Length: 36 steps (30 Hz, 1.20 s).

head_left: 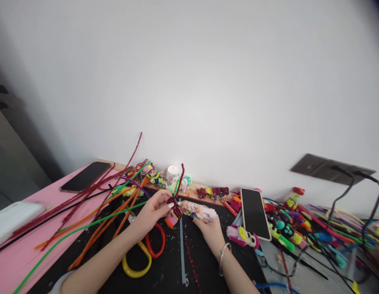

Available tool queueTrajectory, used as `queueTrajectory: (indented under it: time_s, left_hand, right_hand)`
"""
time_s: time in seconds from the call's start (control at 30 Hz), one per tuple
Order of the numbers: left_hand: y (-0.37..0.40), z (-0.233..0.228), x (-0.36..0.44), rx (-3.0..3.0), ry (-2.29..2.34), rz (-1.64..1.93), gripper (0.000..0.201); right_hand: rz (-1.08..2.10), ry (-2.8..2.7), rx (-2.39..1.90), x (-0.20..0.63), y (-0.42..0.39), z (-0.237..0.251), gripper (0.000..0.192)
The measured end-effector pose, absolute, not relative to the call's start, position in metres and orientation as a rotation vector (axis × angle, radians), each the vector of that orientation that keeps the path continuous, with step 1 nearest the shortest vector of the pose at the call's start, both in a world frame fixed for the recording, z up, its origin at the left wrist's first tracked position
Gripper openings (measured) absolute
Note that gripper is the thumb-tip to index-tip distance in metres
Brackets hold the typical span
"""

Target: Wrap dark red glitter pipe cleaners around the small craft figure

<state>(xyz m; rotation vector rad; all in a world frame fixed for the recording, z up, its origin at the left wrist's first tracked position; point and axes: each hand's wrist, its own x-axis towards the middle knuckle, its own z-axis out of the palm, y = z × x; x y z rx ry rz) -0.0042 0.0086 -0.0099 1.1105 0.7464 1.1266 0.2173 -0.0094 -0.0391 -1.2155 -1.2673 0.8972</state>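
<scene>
My left hand [158,209] pinches a dark red tinsel pipe-cleaner piece [176,209] with its thumb and fingers. One red stem of the piece sticks straight up, and an orange part shows at its underside. My right hand [208,226] is closed around a pale glue gun [199,211] with colourful specks on its body. The gun's tip points left, close to the red piece; whether they touch I cannot tell. Below my left hand lie scissors with red and yellow handles [137,261]. A grey-blue strip [181,245] lies on the black mat [168,273] between my forearms.
Long red, orange and green pipe cleaners [94,212] spread across the left side. A dark phone [85,176] lies there, and another phone [256,214] at right beside a pipe-cleaner doll [243,236]. Finished figures line the wall. Cables hang from the socket [330,168] over scattered pieces.
</scene>
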Motion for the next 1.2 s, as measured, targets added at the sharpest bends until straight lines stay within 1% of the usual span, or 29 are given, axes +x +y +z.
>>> queueTrajectory:
  time_s: [0.1, 0.2, 0.47, 0.67, 0.87, 1.1, 1.2]
  left_hand:
    - [0.0094, -0.0106, -0.0045, 1.116, 0.749, 1.136, 0.027]
    - [0.0094, -0.0106, -0.0047, 1.144, 0.774, 1.150, 0.025]
    - [0.0091, -0.0087, -0.0064, 1.152, 0.878, 1.258, 0.029]
    - [0.0111, -0.0108, -0.0069, 1.160, 0.859, 1.223, 0.028]
    - [0.0101, -0.0146, -0.0063, 1.190, 0.801, 1.143, 0.024]
    - [0.0093, -0.0154, -0.0063, 1.202, 0.784, 1.121, 0.024]
    - [0.0088, -0.0145, -0.0058, 1.209, 0.784, 1.105, 0.025]
  right_hand:
    - [0.916, -1.297, -1.207, 0.2163, -0.0098, -0.0360, 0.017]
    - [0.942, -1.332, -1.195, 0.2150, -0.0102, -0.0336, 0.014]
    - [0.971, -1.276, -1.224, 0.2128, -0.0127, -0.0326, 0.021]
    - [0.944, -1.334, -1.210, 0.2152, -0.0116, -0.0301, 0.017]
    - [0.937, -1.358, -1.220, 0.2171, -0.0104, -0.0342, 0.030]
    - [0.866, -1.400, -1.216, 0.2164, -0.0102, -0.0314, 0.017]
    - [0.886, -1.363, -1.199, 0.2163, -0.0096, -0.0332, 0.017]
